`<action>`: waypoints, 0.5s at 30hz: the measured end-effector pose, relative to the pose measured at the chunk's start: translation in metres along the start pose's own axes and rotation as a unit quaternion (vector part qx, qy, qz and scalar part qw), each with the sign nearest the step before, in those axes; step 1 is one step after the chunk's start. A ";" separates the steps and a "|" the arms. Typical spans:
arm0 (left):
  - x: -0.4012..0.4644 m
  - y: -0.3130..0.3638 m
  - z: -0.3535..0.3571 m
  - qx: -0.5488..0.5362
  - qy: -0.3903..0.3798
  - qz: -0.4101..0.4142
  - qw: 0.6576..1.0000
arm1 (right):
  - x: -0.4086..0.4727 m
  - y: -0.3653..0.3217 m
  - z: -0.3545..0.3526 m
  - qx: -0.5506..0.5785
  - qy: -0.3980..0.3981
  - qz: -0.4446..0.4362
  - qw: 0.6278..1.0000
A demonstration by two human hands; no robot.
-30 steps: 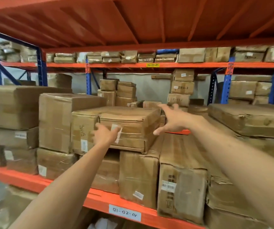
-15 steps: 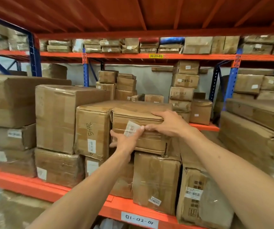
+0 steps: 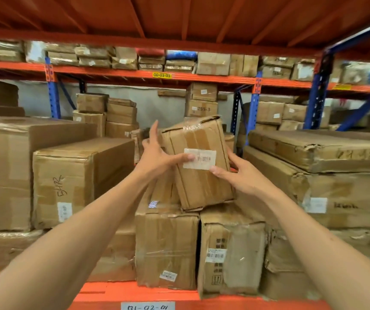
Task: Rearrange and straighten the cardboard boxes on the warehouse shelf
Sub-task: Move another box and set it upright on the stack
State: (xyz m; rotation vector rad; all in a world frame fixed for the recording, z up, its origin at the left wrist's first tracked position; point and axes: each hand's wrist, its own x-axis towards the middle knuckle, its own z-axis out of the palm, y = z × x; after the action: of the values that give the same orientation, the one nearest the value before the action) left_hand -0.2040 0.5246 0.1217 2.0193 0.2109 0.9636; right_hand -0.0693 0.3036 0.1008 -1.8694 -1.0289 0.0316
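A taped cardboard box (image 3: 202, 186) with a white label (image 3: 199, 158) stands tilted on end in the middle of the shelf, its label face toward me. Its lower edge rests on the upright boxes (image 3: 166, 249) below. My left hand (image 3: 157, 157) holds its left side, thumb across the front beside the label, fingers pointing up along the edge. My right hand (image 3: 242, 175) grips the right edge, fingertips on the front just under the label.
A box marked in pen (image 3: 79, 182) and a bigger box (image 3: 5, 171) stand to the left. Long flat crushed boxes (image 3: 313, 153) are stacked to the right. The orange shelf beam (image 3: 112, 294) runs along the front. A blue upright (image 3: 313, 92) stands back right.
The box lay flat on the stack with my hands on its front corner. Now it is lifted and tipped on end, label facing me, with one hand on each side.
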 end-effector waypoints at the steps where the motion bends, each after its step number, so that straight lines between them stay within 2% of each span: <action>1: 0.008 0.004 0.006 0.006 -0.050 -0.004 0.999 | 0.003 -0.003 -0.009 -0.007 0.006 0.000 1.000; 5: 0.027 0.008 0.033 0.022 -0.228 -0.024 0.973 | 0.009 -0.012 -0.047 0.003 0.004 0.040 0.999; 7: 0.029 0.005 0.043 0.029 -0.278 -0.031 0.960 | 0.011 -0.011 -0.054 0.008 -0.016 0.060 0.998; 11: 0.025 0.009 0.056 0.009 -0.268 -0.013 0.963 | 0.016 -0.016 -0.061 -0.019 0.014 0.049 0.999; 15: 0.014 0.023 0.072 0.006 -0.277 0.010 0.961 | -0.003 -0.024 -0.087 -0.068 0.009 0.029 0.997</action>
State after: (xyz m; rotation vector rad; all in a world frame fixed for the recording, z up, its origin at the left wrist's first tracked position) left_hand -0.1491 0.4715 0.1234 2.2173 -0.1093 0.3772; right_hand -0.0496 0.2421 0.1644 -2.0191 -0.9852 -0.0228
